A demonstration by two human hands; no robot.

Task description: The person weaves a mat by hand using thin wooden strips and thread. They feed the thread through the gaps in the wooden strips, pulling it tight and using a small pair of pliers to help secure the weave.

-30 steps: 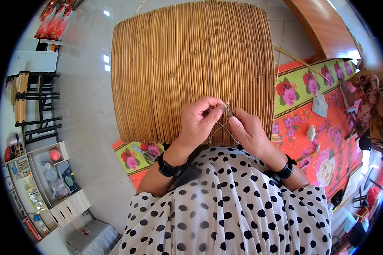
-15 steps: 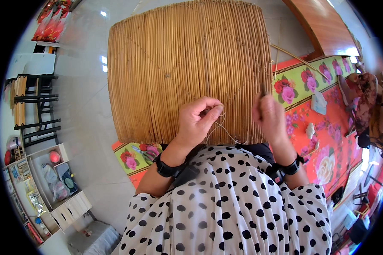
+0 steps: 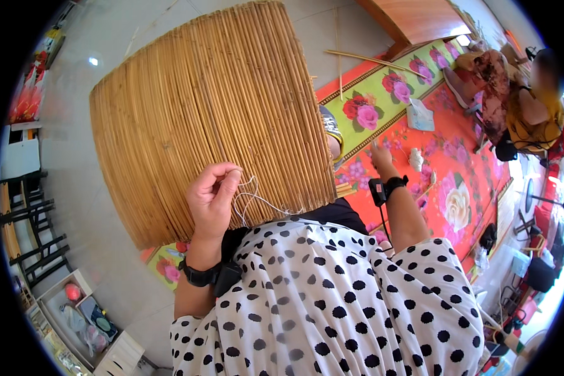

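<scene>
White string (image 3: 252,195) is pinched in left hand (image 3: 211,195), right hand (image 3: 380,159) well apart.

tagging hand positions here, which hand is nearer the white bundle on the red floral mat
Right. The right hand is just left of the white bundle, beyond the right edge of the cane panel; the left hand is much farther left, over the panel.
</scene>
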